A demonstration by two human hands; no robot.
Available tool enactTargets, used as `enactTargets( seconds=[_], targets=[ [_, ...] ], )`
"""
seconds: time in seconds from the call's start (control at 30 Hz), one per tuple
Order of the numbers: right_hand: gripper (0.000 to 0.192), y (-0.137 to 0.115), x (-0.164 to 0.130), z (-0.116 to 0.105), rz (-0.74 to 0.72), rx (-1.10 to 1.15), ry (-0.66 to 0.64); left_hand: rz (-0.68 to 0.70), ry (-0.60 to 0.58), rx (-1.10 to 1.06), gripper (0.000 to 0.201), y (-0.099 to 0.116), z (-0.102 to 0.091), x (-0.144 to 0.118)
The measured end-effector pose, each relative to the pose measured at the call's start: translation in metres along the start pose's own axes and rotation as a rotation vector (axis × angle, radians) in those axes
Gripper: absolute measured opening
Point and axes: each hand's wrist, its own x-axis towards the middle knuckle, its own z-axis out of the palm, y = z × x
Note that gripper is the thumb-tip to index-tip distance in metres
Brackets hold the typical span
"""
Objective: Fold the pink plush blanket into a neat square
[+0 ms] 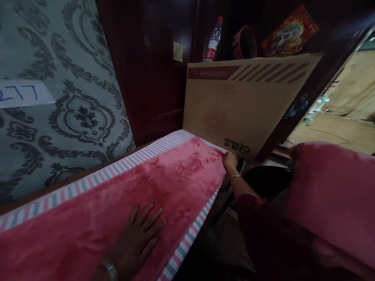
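My left hand [137, 238] lies flat, fingers spread, pressing the pink fleece blanket [140, 195] onto the striped sheet [123, 164]. My right hand [230, 160] pinches its far corner. Most lies smooth; the corner and near edge look left.

A large cardboard box [240, 105] stands against the dark wood wall, a fan drawn on its face (the print is upside down). Above it stand a plastic bottle [213, 39] and a colourful poster [288, 31]. A paper label [22, 93] is stuck on the patterned wallpaper [73, 78].
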Motion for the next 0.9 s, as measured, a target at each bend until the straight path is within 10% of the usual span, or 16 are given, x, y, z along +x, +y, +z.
enactTargets(
  seconds=[0.3, 0.47, 0.67, 0.9],
  targets=[
    [0.032, -0.005, 0.008, -0.004, 0.014, -0.097, -0.08, -0.028, 0.146, -0.133, 0.03, 0.012, -0.014, 0.001],
    [0.051, -0.064, 0.0, -0.006, -0.324, -0.078, -0.055, -0.032, 0.189, -0.12, 0.029, 0.018, -0.024, 0.006],
    [0.052, -0.13, 0.0, 0.028, -0.625, -0.109, -0.212, 0.025, 0.232, -0.048, 0.03, 0.012, -0.022, 0.003],
    [0.052, -0.14, 0.022, 0.072, -0.669, -0.17, -0.244, 0.151, 0.184, 0.223, 0.039, -0.002, -0.005, 0.005]
  ],
)
